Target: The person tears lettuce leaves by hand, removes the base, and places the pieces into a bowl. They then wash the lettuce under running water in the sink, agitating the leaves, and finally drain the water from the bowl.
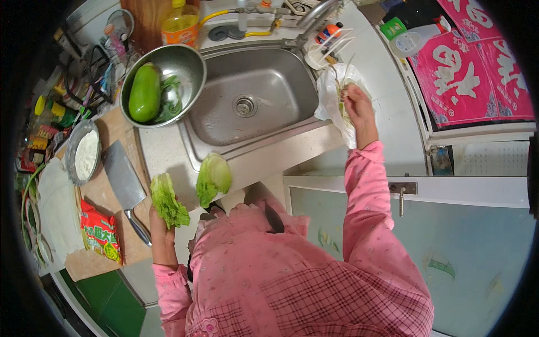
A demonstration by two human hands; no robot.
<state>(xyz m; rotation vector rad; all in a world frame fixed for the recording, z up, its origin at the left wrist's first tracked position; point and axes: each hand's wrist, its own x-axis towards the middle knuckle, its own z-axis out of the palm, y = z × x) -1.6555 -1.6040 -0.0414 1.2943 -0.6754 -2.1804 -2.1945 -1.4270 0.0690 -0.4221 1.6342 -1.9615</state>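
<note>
My left hand point(163, 231) holds a leafy piece of lettuce point(168, 200) over the counter's front edge, beside the cutting board. A second piece of lettuce point(214, 177) lies on the counter edge in front of the sink. At the sink's right end, my right hand point(358, 103) has its fingertips closed on thin pale stalks or roots point(342, 99) at a white plastic bag point(328, 94). Most of the bag's contents are hidden. A steel bowl point(191, 105), resting at the sink's left edge, contains a long green gourd-like vegetable point(145, 92) and dark leafy greens point(172, 101).
A cleaver point(124, 175), a red food packet point(101, 231) and a bowl of white powder point(86, 156) are on the wooden board point(134, 248). The steel sink point(273, 101) has a faucet point(311, 21) at the back right. An oil bottle point(180, 25) stands behind the steel bowl.
</note>
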